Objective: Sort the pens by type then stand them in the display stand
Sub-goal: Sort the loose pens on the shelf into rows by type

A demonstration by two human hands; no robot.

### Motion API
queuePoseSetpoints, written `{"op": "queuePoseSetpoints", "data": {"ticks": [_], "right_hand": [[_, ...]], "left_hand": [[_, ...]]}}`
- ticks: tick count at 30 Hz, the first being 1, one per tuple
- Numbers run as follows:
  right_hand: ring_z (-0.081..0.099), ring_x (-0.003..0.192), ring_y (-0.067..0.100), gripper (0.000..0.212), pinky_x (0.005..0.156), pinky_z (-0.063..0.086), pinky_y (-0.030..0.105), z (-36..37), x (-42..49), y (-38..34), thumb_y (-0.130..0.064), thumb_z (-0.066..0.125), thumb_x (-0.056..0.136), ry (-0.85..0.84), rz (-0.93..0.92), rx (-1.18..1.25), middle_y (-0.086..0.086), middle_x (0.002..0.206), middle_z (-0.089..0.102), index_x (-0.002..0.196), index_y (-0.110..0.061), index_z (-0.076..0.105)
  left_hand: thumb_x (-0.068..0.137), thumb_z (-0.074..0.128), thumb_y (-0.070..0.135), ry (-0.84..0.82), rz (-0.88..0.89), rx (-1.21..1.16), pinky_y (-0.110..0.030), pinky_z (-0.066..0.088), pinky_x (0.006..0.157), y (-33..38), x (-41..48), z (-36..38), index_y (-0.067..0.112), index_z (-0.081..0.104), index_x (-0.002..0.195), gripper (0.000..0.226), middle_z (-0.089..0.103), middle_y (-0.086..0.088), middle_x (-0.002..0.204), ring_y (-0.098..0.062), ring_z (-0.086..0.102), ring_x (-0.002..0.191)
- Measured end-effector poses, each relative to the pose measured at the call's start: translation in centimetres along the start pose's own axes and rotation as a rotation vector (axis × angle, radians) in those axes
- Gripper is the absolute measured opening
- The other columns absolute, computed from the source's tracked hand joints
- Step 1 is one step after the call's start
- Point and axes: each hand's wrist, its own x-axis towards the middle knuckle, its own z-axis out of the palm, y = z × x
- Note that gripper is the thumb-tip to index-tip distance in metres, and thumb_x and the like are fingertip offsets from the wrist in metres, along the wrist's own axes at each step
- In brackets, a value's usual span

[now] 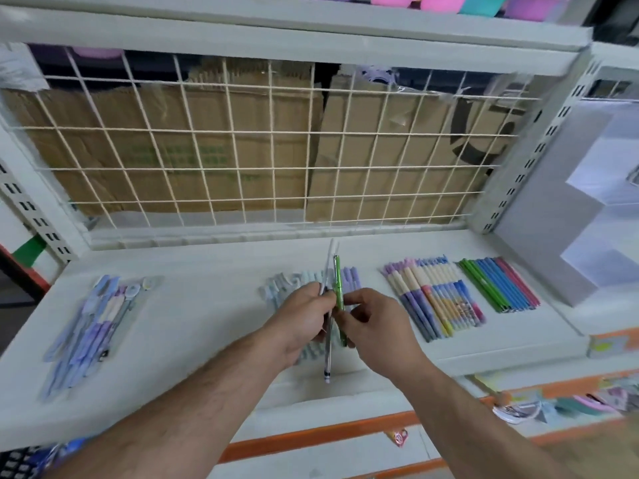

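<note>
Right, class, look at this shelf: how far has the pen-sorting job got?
Done: pens lie in four groups on the shelf, such as the slim green, blue and pink pens. In hand: the right hand pinches a green pen; the left hand holds pale pens. Left: no pens show in the white display stand.

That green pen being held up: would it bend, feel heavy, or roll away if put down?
Probably stiff: the green pen looks straight though the right hand pinches only its middle. Likely light, since that pinch alone seems to carry it. Its slim, round-looking barrel might roll on the flat shelf.
</note>
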Motion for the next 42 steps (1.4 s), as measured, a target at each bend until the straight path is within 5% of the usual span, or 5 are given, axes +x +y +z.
{"op": "queuePoseSetpoints", "data": {"ticks": [7, 17, 27, 42], "right_hand": [[0.065, 0.063, 0.007, 0.018, 0.058, 0.046, 0.017, -9.4, 1.3, 5.6, -0.016, 0.066, 0.090, 0.032, 0.025, -0.090, -0.006, 0.066, 0.068, 0.106, -0.026, 0.065], [0.054, 0.055, -0.002, 0.033, 0.045, 0.032, 0.008, -20.2, 3.7, 13.0, -0.021, 0.065, 0.090, 0.139, 0.092, -0.373, -0.017, 0.076, 0.062, 0.122, -0.025, 0.069], [0.048, 0.054, 0.007, 0.011, 0.043, 0.031, 0.023, -22.8, 7.0, 15.8, -0.017, 0.061, 0.088, 0.120, 0.132, -0.574, -0.007, 0.064, 0.057, 0.093, -0.017, 0.071], [0.043, 0.051, 0.012, 0.023, 0.044, 0.023, 0.026, -22.5, 7.8, 16.8, -0.025, 0.061, 0.087, 0.118, 0.098, -0.568, -0.005, 0.061, 0.051, 0.068, -0.017, 0.052]], "left_hand": [[0.099, 0.052, 0.014, 0.008, -0.086, -0.090, -0.020, 0.039, 0.047, 1.6, 2.7, 10.4, 0.014, 0.055, 0.084, 0.015, 0.057, -0.003, 0.066, -0.017, 0.052, 0.050], [0.102, 0.047, 0.010, 0.034, -0.074, -0.197, -0.029, 0.046, 0.047, 3.3, 5.0, 20.5, 0.008, 0.048, 0.091, 0.010, 0.055, -0.009, 0.058, -0.023, 0.050, 0.046], [0.101, 0.050, 0.013, 0.064, -0.085, -0.201, -0.033, 0.048, 0.052, 4.1, 6.8, 22.2, 0.008, 0.053, 0.094, 0.009, 0.057, -0.008, 0.064, -0.024, 0.052, 0.050], [0.101, 0.051, 0.014, 0.058, -0.100, -0.217, -0.035, 0.051, 0.056, 4.0, 7.8, 22.5, 0.009, 0.056, 0.093, 0.010, 0.060, -0.007, 0.065, -0.024, 0.055, 0.053]]}}
